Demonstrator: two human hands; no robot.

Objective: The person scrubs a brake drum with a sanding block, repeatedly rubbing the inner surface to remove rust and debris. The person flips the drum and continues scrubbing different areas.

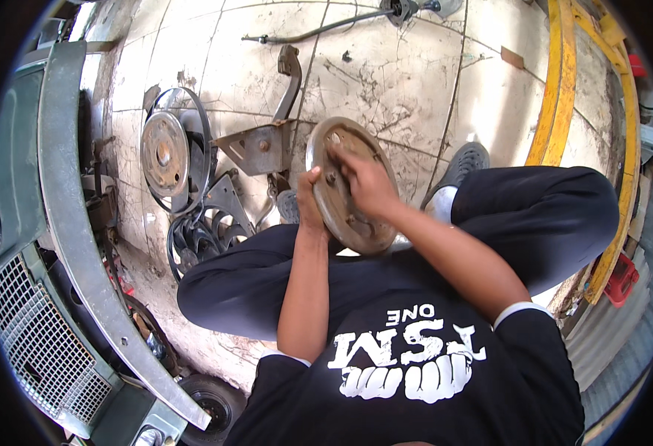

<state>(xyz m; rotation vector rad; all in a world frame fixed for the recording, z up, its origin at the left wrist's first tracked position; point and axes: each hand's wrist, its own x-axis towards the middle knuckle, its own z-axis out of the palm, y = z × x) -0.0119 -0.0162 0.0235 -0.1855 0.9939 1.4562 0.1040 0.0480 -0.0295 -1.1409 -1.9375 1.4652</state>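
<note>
A worn brown brake backing plate, round with a raised rim, is tilted up in front of my lap. My left hand grips its left rim, the thumb showing over the edge. Across the plate's face lies my right hand, its fingers bent and pressed together against the upper part. Whether a small thing sits under those fingertips is hidden. Holes and small bosses show on the plate's surface.
Left of my knees lie a rusty disc in a black ring, a pedal bracket and curved metal parts. A long rod lies farther off. A vehicle's bumper flanks my left, a yellow frame my right.
</note>
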